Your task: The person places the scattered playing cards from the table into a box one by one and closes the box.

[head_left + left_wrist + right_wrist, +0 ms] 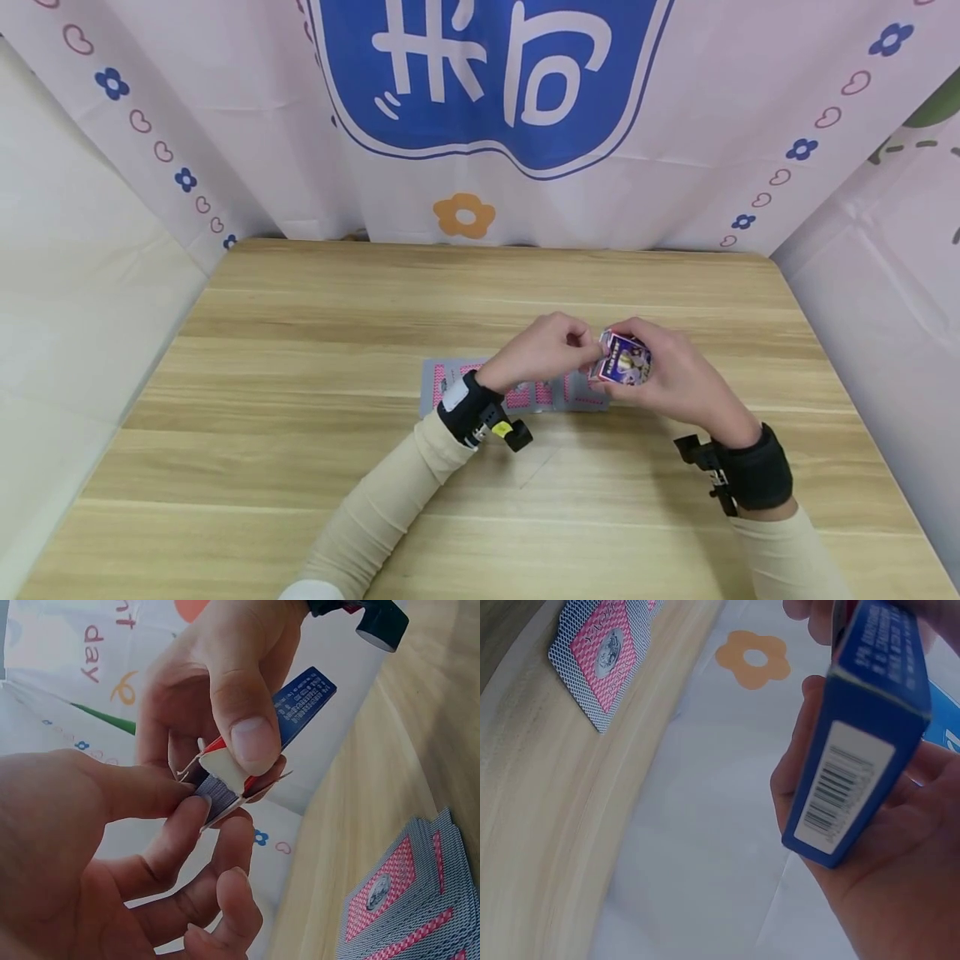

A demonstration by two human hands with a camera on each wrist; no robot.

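Observation:
My right hand [678, 375] grips a small playing card box [628, 360], its thumb across one side. Blue with a white barcode label, the box [855, 772] has its end flaps spread. Inside the open end, the edges of a stack of playing cards [217, 796] show as fine grey lines. My left hand [536, 354] is at that end, its thumb and forefinger pinching at the card edges while the other fingers curl loosely below. Behind the left wrist, a row of overlapping cards [517, 400] with pink and grey backs lies on the table.
The wooden table [300, 350] runs back to a white curtain [300, 192] with a blue emblem and flower prints. White sheets [90, 250] stand along both sides. Each wrist wears a black strap with a small camera [517, 435].

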